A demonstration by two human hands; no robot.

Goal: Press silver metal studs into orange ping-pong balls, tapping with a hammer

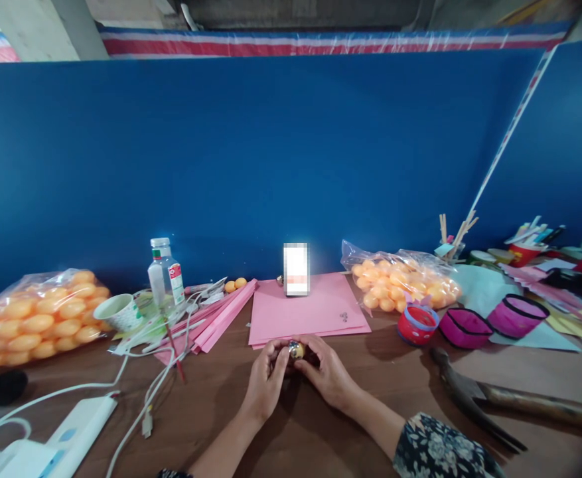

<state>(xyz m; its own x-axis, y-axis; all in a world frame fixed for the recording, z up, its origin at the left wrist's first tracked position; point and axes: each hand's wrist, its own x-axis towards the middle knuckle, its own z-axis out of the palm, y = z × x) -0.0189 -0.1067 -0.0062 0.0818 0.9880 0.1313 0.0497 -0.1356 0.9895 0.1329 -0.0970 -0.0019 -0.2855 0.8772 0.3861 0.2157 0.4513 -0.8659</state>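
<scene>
Close in front of me, my left hand (269,372) and my right hand (324,372) meet above the brown table, with fingertips closed round a small shiny silver-and-gold round piece (296,350). Its exact kind is too small to make out, and the fingers cover part of it. Just beyond the hands lie pink paper sheets (300,315), with several tiny dark rings (343,317) on their right side. A device with a blurred bright screen (296,269) stands upright at the back of the sheets.
Bags of orange balls (36,318) lie at left and right. A glass bottle (166,275), paper cup (117,311), white cables and a power strip (79,431) fill the left. On the right are a hammer (529,401), a red band (417,325) and magenta bands (464,326). A blue partition (271,153) closes the back.
</scene>
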